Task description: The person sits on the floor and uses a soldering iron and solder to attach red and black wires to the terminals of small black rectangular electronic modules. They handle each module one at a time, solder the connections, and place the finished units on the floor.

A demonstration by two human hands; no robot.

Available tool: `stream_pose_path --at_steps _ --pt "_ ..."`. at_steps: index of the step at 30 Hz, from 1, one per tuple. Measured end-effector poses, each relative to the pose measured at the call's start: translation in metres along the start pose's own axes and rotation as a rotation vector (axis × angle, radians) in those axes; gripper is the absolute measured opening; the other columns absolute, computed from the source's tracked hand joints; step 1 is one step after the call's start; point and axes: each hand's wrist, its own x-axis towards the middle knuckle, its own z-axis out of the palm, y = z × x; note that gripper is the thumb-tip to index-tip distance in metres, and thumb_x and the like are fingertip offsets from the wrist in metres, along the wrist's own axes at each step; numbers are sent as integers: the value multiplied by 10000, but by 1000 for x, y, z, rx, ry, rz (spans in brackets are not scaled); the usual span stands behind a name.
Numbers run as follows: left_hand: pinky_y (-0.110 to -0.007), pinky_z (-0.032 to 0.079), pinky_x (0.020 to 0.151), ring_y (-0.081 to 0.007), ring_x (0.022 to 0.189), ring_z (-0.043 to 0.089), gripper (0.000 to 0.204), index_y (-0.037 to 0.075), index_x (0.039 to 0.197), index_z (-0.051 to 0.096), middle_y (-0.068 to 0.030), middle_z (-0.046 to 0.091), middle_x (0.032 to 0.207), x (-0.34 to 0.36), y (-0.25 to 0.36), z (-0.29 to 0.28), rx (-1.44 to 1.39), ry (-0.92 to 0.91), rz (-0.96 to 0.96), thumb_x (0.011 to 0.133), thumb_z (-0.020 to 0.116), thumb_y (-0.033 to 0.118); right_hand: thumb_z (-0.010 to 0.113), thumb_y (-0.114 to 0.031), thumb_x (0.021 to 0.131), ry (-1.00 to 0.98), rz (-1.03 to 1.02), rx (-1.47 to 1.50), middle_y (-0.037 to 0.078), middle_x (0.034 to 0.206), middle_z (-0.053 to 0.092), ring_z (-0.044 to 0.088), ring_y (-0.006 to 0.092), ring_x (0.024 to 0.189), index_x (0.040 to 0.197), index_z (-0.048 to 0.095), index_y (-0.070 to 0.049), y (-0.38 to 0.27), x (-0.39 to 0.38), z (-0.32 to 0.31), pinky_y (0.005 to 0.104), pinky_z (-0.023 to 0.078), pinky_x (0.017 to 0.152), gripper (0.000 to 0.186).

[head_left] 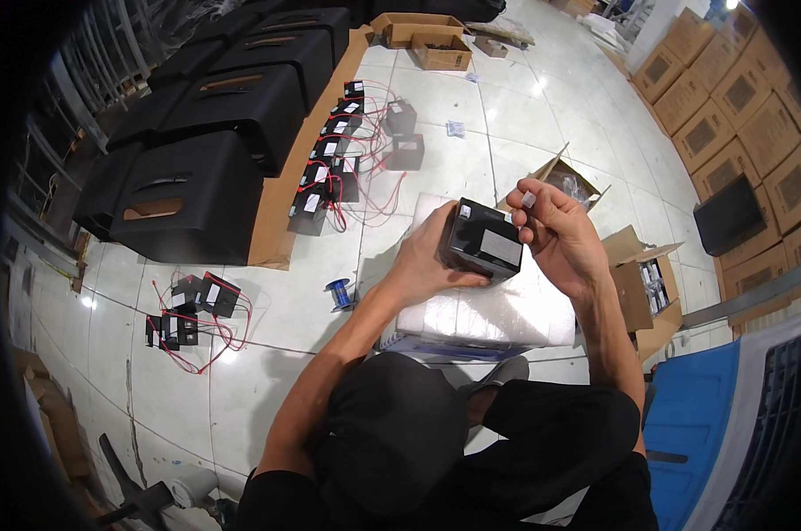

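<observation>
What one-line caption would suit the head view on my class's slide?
Left hand grips a black battery over a white wrapped block; right hand pinches a small whitish piece close by.

In the middle of the frame, the left hand (425,255) holds a black block (478,250) with a white label, over a white wrapped package (475,320). Just beside it, the right hand (558,232) pinches a small whitish piece (529,200). At the left of the frame, black units with red wires (219,297) lie on the tiled floor (175,411). Large black cases (188,234) stand at upper left; brown cartons (743,90) are stacked at upper right.
</observation>
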Motion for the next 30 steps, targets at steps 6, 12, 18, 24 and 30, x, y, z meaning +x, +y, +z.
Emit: stream_pose_path --at_steps 6,12,18,24,30 --pt "-385 472 1002 -301 1179 582 1140 29 1454 325 -194 566 1293 0 5 -2 -1 -16 -20 548 949 329 645 -187 950 5 -20 29 135 1054 677 643 154 856 1219 581 52 1 -1 1 257 552 711 365" --pt "-385 490 934 -325 1106 613 912 45 1306 454 -148 623 1187 -2 6 1 -29 67 63 568 941 267 656 -185 942 7 -12 26 135 1037 683 642 146 836 1200 597 53 1 -2 6 252 550 703 356" --pt "-388 479 1006 -303 1193 585 1107 37 1466 311 -193 570 1309 -1 3 -2 -9 -18 -1 592 940 296 661 -295 932 31 5 -16 69 976 652 603 66 730 1156 564 16 3 -5 12 162 519 595 396" --pt "-390 482 973 -322 1158 595 1049 23 1398 370 -178 590 1258 -1 -1 3 3 41 32 567 948 298 613 -243 973 38 42 78 105 992 705 629 106 761 1136 599 -4 2 -5 10 219 528 642 290" --pt "-391 486 953 -332 1137 601 1024 13 1367 403 -174 598 1234 -2 -5 4 -33 61 56 550 950 299 609 -257 985 59 28 50 67 942 653 589 66 715 1144 571 20 3 -4 12 167 491 592 321"
